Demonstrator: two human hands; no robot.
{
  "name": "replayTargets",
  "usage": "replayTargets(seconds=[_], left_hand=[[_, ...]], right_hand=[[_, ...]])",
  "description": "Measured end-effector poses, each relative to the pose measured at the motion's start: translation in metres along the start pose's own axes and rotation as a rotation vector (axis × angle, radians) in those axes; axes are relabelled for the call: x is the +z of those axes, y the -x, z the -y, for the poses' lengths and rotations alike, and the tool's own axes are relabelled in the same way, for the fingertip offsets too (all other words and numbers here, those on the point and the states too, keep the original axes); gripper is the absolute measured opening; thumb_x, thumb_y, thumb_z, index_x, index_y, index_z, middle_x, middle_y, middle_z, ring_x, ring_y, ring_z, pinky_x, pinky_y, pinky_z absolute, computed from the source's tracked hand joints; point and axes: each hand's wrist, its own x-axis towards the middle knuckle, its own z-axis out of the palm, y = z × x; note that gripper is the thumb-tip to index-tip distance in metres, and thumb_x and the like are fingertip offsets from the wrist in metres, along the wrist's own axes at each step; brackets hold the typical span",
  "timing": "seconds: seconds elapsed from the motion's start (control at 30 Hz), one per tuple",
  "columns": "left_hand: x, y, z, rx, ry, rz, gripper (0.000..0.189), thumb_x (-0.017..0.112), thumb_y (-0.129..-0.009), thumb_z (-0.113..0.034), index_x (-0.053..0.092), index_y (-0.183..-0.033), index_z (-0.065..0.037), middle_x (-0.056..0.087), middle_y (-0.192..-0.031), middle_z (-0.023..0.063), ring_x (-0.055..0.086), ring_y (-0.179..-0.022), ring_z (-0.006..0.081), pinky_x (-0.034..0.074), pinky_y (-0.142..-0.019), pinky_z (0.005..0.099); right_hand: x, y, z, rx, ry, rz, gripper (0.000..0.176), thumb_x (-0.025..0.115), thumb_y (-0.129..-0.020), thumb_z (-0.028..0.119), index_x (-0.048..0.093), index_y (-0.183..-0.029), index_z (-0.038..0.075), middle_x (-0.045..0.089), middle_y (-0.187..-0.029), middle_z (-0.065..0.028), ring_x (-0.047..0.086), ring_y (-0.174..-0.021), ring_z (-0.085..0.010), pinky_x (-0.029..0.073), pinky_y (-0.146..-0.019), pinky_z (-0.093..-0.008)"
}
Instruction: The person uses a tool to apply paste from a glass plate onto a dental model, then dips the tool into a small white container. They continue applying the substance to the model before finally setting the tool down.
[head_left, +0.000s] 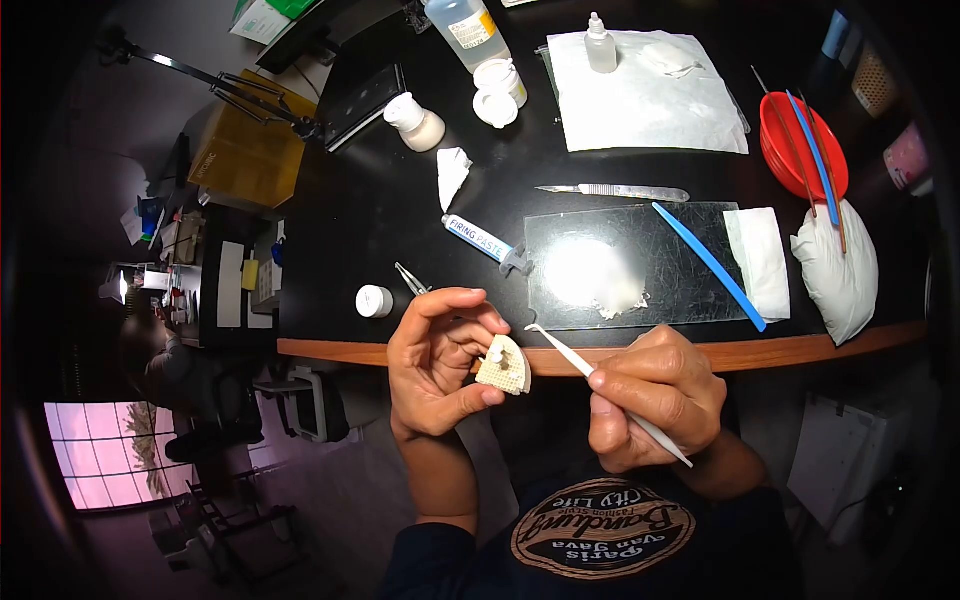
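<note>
Landmark: the glass plate (570, 305), flat on the black table (400, 230), close to its wooden edge (400, 352). Left hand (445, 365) raised just nearer the wearer than the plate's left near corner, pinching the cream block (505, 370) between thumb and fingers, other fingers curled. Block has a gridded face with a small whitish piece (499, 354) on it. Right hand (665, 400) in front of the plate's near side, thumb and forefinger pinching the white tool (575, 360); its hooked tip is near the block, apart from it.

On the plate: crumbly white material (622, 305) toward the near side; blue stick (708, 265) slanting over the right part, near end past the plate's edge. White tissue (760, 265) at the plate's right side. Left of the plate: syringe (478, 240) marked FIRING PASTE, plunger end toward it; farther left, tweezers (410, 279) and a small white jar (374, 301). Beyond the plate: scalpel (615, 190), then a white sheet (640, 115) bearing a dropper bottle (600, 48). Right of the plate: red bowl (790, 165), white bag (838, 275).
</note>
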Motion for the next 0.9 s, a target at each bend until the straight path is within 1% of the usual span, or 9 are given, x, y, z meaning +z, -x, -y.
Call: replayTargets(seconds=[0.07, 0.27, 0.57, 0.77, 0.9], left_hand=[[0.0033, -0.0003, -0.0021, -0.002, -0.004, -0.019, 0.087, 0.09, -0.071, 0.008, 0.041, -0.143, 0.012, 0.059, -0.119, 0.022, 0.07, -0.101, 0.0217, 0.059, -0.089, 0.0312], [0.0051, 0.0011, -0.0027, 0.0, -0.024, -0.07, 0.089, 0.09, -0.067, 0.008, 0.042, -0.142, 0.011, 0.06, -0.112, 0.0166, 0.068, -0.095, 0.0165, 0.058, -0.088, 0.0283], [0.0089, -0.0018, -0.0057, -0.033, 0.01, -0.112, 0.091, 0.09, -0.072, 0.002, 0.038, -0.145, 0.012, 0.062, -0.104, 0.0171, 0.069, -0.089, 0.0153, 0.058, -0.079, 0.0248], [0.0069, -0.0027, -0.0052, -0.051, 0.008, -0.132, 0.09, 0.089, -0.073, 0.003, 0.037, -0.146, 0.012, 0.062, -0.105, 0.0178, 0.07, -0.088, 0.015, 0.058, -0.081, 0.0248], [0.0072, -0.0056, -0.0084, -0.109, 0.048, -0.17, 0.087, 0.087, -0.073, 0.005, 0.038, -0.145, 0.012, 0.063, -0.104, 0.0167, 0.071, -0.086, 0.0138, 0.058, -0.081, 0.0246]], right_hand=[[-0.0016, 0.0005, -0.0004, 0.003, 0.008, 0.018, 0.017, 0.072, -0.078, -0.003, 0.074, -0.094, 0.0, 0.069, -0.081, -0.0054, 0.065, -0.061, -0.0137, 0.05, -0.049, -0.0237], [-0.0013, 0.0007, -0.0003, -0.008, 0.025, 0.047, 0.017, 0.072, -0.078, -0.003, 0.074, -0.095, 0.0, 0.069, -0.082, -0.0058, 0.066, -0.062, -0.0143, 0.051, -0.05, -0.0243], [-0.0012, -0.0002, 0.0005, -0.011, 0.045, 0.063, 0.018, 0.072, -0.078, -0.003, 0.073, -0.095, 0.0, 0.069, -0.082, -0.0067, 0.066, -0.062, -0.0155, 0.051, -0.05, -0.0245], [-0.0001, -0.0001, -0.0013, -0.016, 0.065, 0.061, 0.017, 0.071, -0.078, -0.003, 0.073, -0.096, -0.001, 0.069, -0.083, -0.0074, 0.066, -0.061, -0.0161, 0.05, -0.05, -0.025], [-0.0013, 0.0, -0.0016, -0.021, 0.104, 0.08, 0.019, 0.071, -0.078, -0.002, 0.072, -0.098, -0.001, 0.069, -0.084, -0.0083, 0.065, -0.061, -0.0166, 0.051, -0.05, -0.0261]])
